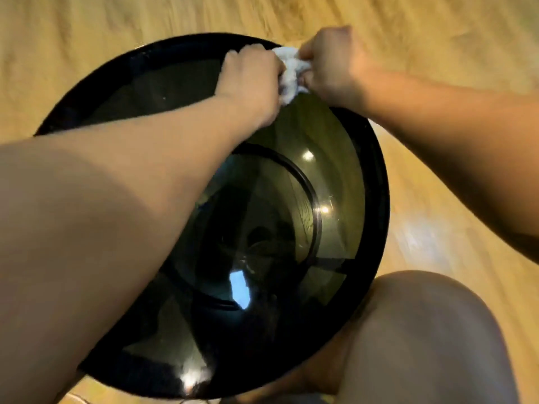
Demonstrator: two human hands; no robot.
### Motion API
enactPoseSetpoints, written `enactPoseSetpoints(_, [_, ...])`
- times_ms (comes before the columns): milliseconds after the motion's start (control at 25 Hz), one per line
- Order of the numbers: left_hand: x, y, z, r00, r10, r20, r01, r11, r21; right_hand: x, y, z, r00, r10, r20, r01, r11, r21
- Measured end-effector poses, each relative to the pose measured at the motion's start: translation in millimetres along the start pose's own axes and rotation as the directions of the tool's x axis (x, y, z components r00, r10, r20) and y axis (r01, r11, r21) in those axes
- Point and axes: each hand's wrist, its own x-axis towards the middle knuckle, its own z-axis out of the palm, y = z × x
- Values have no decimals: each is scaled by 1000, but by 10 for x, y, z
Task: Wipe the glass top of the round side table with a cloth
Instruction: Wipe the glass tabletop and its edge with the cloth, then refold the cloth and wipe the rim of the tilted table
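The round side table (376, 182) has a black rim and a dark glass top (335, 158) that reflects ceiling lights. A bunched white cloth (290, 72) sits at the far edge of the table. My left hand (250, 74) grips the cloth from the left, and my right hand (332, 65) grips it from the right. Both hands are close together above the far rim, with the cloth squeezed between them. My left forearm crosses over most of the glass.
A light wooden floor (437, 30) surrounds the table on all sides. My bare knee (423, 330) is at the lower right, close to the table's near rim. A lower ring of the table frame (316, 211) shows through the glass.
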Motion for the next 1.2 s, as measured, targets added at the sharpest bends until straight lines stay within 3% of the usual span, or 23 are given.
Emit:
enactPoseSetpoints(200, [-832, 599, -10, 980, 193, 45, -187, 975, -122, -1296, 165, -226, 989, 98, 107, -94, 995, -36])
enactPoseSetpoints(400, [-2316, 519, -71, 924, 377, 66, -326, 864, -383, -2759, -451, -250, 933, 246, 262, -258, 966, 15])
enactPoseSetpoints(520, [-3193, 139, -58, 933, 336, 132, -243, 855, -458, -3379, -1100, -194, 936, 110, 335, -130, 991, 36])
enactPoseSetpoints(640, [-3770, -486, -45, 943, 310, 119, -220, 853, -474, -3600, -1772, 1, 948, -14, 317, -38, 987, 155])
enactPoseSetpoints(760, [-4008, -1091, -153, 938, 192, 288, -16, 856, -517, -3508, -2267, 33, 903, -150, 403, 13, 946, 323])
enactPoseSetpoints(840, [-4090, -1368, -402, 938, 34, 345, 236, 667, -707, -3410, -2449, -101, 885, -204, 419, -76, 825, 561])
enactPoseSetpoints(960, [-4237, -1468, -786, 943, -163, 291, 322, 217, -921, -3381, -2516, -363, 899, -106, 425, -310, 532, 788])
enactPoseSetpoints(1080, [-4372, -1251, -965, 892, -119, 435, 392, -273, -879, -3411, -2381, -489, 839, -40, 543, -527, 188, 829])
enactPoseSetpoints(1120, [-4403, -1177, -991, 895, -89, 438, 372, -394, -840, -3425, -2331, -506, 803, -59, 592, -590, 59, 805])
enactPoseSetpoints(1200, [-4422, -1045, -999, 916, -123, 383, 290, -457, -841, -3473, -2265, -537, 747, -156, 647, -665, -174, 726])
